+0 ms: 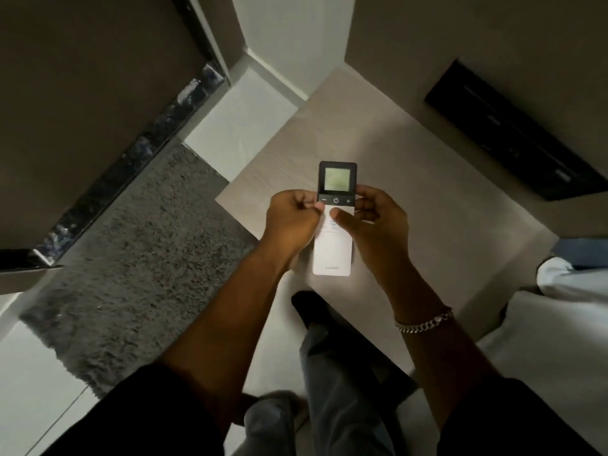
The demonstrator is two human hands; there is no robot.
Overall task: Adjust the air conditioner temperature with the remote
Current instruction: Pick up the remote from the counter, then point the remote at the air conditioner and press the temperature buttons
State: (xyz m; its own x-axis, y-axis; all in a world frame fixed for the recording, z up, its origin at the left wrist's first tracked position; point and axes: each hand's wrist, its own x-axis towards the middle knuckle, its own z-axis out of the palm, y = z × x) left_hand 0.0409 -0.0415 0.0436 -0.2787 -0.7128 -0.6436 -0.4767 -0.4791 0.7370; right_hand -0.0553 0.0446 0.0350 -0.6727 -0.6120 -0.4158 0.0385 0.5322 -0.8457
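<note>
A slim white remote (333,255) with a black top and a lit greenish screen is held upright in front of me, above a pale wooden table (411,179). My left hand (289,222) grips its left edge, thumb near the minus button. My right hand (371,218) holds the right edge, its thumb resting on the white buttons below the power symbol. A chain bracelet circles my right wrist. The air conditioner is out of view.
A dark shaggy rug (131,258) lies on the floor to the left. A black flat device (513,136) rests at the table's far right. White bedding (559,324) sits at the right edge. My legs and feet show below.
</note>
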